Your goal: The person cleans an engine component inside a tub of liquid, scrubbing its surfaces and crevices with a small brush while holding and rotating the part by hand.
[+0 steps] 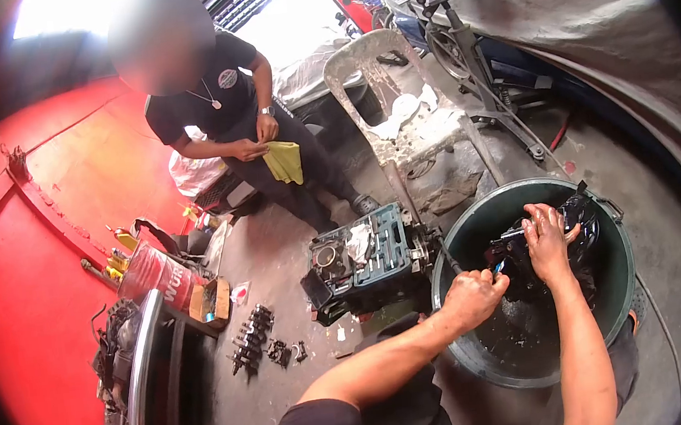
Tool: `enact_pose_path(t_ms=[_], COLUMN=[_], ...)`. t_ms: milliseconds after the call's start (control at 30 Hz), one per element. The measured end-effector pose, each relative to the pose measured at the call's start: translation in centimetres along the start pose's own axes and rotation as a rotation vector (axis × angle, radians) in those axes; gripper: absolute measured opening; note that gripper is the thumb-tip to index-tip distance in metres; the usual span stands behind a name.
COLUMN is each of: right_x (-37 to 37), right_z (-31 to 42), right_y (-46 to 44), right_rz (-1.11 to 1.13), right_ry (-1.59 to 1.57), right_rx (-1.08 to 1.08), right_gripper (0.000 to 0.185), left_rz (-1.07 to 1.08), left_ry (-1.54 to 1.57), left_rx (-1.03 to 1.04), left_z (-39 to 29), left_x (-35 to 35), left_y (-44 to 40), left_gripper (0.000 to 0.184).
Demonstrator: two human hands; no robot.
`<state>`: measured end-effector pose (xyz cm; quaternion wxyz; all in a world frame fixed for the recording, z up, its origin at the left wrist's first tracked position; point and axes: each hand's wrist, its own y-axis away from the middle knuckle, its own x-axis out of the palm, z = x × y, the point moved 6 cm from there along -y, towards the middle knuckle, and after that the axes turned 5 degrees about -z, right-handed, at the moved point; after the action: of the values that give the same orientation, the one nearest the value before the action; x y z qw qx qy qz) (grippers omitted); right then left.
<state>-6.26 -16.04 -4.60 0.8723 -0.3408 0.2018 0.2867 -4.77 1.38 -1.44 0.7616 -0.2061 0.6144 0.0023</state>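
Over a round dark green tub (495,374) at the lower right are both of my hands. My left hand (473,300) is closed in a fist near the tub's left side, with a small blue-tipped item showing beside the fingers; what it grips is too small to name. My right hand (547,242) lies with spread fingers on a dark, shiny wet part (586,230) in the tub. Its palm faces down and its thumb side touches the part. Dark liquid covers the tub's bottom.
A person (224,109) holding a yellow cloth (284,162) stands ahead. Nearby are a stained plastic chair (391,146), an open green tool case (389,249), a crankshaft (250,340) on the floor, a cardboard box (212,304), a red wall (29,300) and a covered vehicle (584,17).
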Motion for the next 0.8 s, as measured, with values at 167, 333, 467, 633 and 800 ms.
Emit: enact_pose_path(t_ms=[167,333,467,633,800], right_x=[-0.1,-0.5,-0.2,-0.9,-1.4], right_z=[0.6,1.1,0.5,1.1,1.6], right_y=[-0.2,-0.1,-0.1,0.0,0.2], right_rz=[-0.005,-0.02,-0.036,0.018,0.055], right_ry=[-0.023,0.021,-0.05,0.036,0.025], right_rx=[-0.003,-0.022,-0.054,0.025,0.018], right_gripper=[0.028,0.029,0.029,0.029,0.04], left_rz=[0.147,-0.098,-0.01,0.14,0.236], left_ry=[0.138,0.189,0.097,0.148,0.206], left_rx=[-0.114,-0.132,-0.21,-0.224,-0.297], left_z=[-0.1,-0.6,0.3,-1.1,-1.0], left_x=[-0.8,-3.7,-0.5,0.2,0.6], left_y=[-0.1,0.6,0.8,0.1,0.1], left_gripper=[0.019,0.014,0.019,0.021,0.028])
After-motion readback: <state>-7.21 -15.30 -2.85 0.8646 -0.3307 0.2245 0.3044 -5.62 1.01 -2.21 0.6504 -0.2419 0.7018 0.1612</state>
